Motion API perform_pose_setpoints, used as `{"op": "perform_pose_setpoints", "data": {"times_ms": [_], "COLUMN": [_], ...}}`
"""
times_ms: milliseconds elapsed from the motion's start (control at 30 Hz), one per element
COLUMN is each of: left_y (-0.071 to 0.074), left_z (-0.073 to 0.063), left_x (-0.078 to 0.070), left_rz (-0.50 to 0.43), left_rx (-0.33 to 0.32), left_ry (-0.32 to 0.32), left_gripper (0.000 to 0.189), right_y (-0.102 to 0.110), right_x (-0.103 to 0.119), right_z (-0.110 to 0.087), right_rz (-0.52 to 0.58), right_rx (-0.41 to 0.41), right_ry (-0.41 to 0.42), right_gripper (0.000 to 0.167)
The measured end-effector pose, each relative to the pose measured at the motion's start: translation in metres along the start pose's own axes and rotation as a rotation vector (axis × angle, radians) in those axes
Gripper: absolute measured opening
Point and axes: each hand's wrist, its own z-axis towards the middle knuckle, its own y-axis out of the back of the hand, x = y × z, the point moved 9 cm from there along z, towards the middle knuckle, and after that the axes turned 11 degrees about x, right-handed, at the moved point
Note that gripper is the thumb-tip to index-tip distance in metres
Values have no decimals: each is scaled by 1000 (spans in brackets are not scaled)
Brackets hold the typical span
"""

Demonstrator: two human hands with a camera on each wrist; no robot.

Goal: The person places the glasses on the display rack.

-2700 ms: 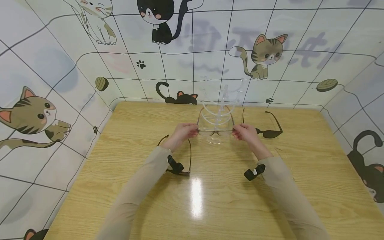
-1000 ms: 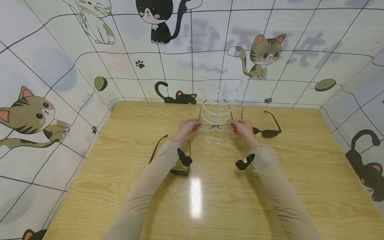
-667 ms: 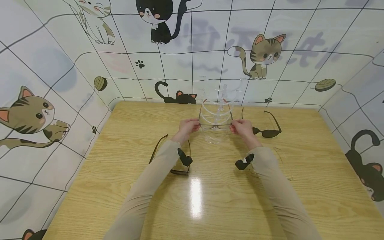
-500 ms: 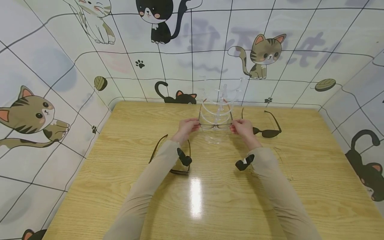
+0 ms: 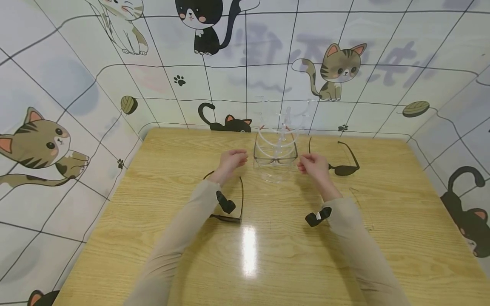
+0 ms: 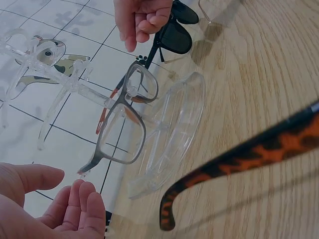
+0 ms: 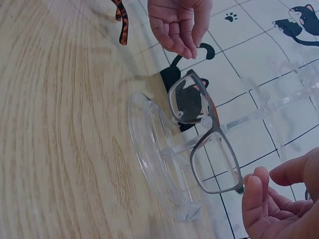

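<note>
Grey-framed eyeglasses (image 5: 275,160) sit on the lowest tier of a clear acrylic display stand (image 5: 276,178), lenses facing me and temples pointing back. In the left wrist view the eyeglasses (image 6: 121,101) rest at the stand's post, above its curved base (image 6: 194,117). My left hand (image 5: 231,162) is just left of the frame, fingers loosely bent and holding nothing. On the other side my right hand (image 5: 314,165) hovers close by; in the right wrist view its thumb and fingers (image 7: 255,191) are apart, near the hinge corner of the eyeglasses (image 7: 216,128).
Dark sunglasses (image 5: 345,170) lie right of the stand. Under my left forearm are tortoiseshell glasses (image 5: 242,199), one temple (image 6: 239,162) large in the left wrist view. A thin wire frame (image 5: 355,193) lies by my right sleeve. A cat-patterned backdrop (image 5: 264,80) rises behind the wooden table.
Both hands pinched the eyeglasses' sides and moved them back onto the stand. Now they have let go and drawn apart, left hand leftward, right hand slightly rightward; the eyeglasses stay on the stand.
</note>
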Motion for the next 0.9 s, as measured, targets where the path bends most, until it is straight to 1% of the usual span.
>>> {"op": "perform_pose_setpoints", "data": {"times_ms": [200, 333, 500, 667, 733, 900], "left_y": [15, 27, 40, 50, 55, 68], "left_z": [-12, -20, -30, -39, -42, -51], "left_x": [-4, -5, -8, -10, -9, -7], "left_rz": [66, 101, 95, 94, 104, 131], "left_rx": [11, 11, 7, -2, -9, -27], "left_ry": [-4, -13, -25, -38, -33, -17], "left_gripper": [36, 37, 36, 36, 37, 35], "right_y": [-8, -15, -24, -35, -40, -54], "right_x": [7, 10, 13, 16, 17, 18], "right_z": [-9, -14, -20, -24, -25, -28], "right_rz": [8, -6, 10, 31, 26, 29], "right_rx": [33, 56, 91, 116, 133, 200], "right_ry": [53, 66, 67, 72, 81, 115], "right_gripper": [36, 34, 33, 29, 27, 30]}}
